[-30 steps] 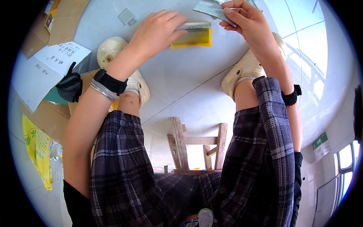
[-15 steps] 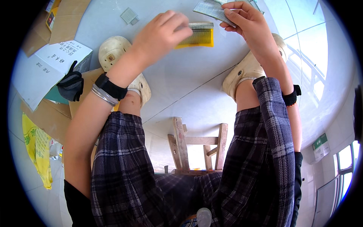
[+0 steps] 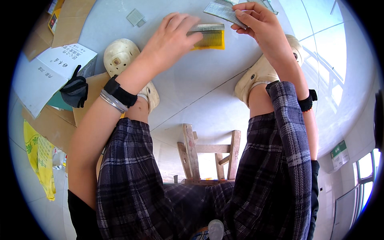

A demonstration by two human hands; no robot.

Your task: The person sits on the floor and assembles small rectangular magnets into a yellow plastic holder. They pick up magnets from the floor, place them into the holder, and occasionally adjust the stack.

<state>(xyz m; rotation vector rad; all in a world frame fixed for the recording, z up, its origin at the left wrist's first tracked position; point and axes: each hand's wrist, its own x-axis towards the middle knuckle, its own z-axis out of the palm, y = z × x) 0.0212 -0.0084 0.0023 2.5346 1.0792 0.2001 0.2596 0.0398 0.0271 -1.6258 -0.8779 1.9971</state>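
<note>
My right hand pinches the near end of a grey, finely ribbed strip of metal nails between thumb and fingers. More ribbed strips lie just beyond it, partly cut off by the top edge. To the left, an open yellow box stands on the floor, packed with similar strips. My left hand hovers over the box's left end, thumb and fingers apart. Its fingertips are blurred, and contact with the box cannot be made out. Short ribbed pieces lie on the floor beyond this hand.
Cream clogs stand either side of the work area on the tiled floor. On the left are open cardboard boxes, a white printed carton, a dark grey glove and a yellow plastic bag. A wooden stool is beneath me.
My left hand has shifted slightly nearer, with its thumb lower beside the yellow box. My right hand keeps the nail strip in nearly the same place.
</note>
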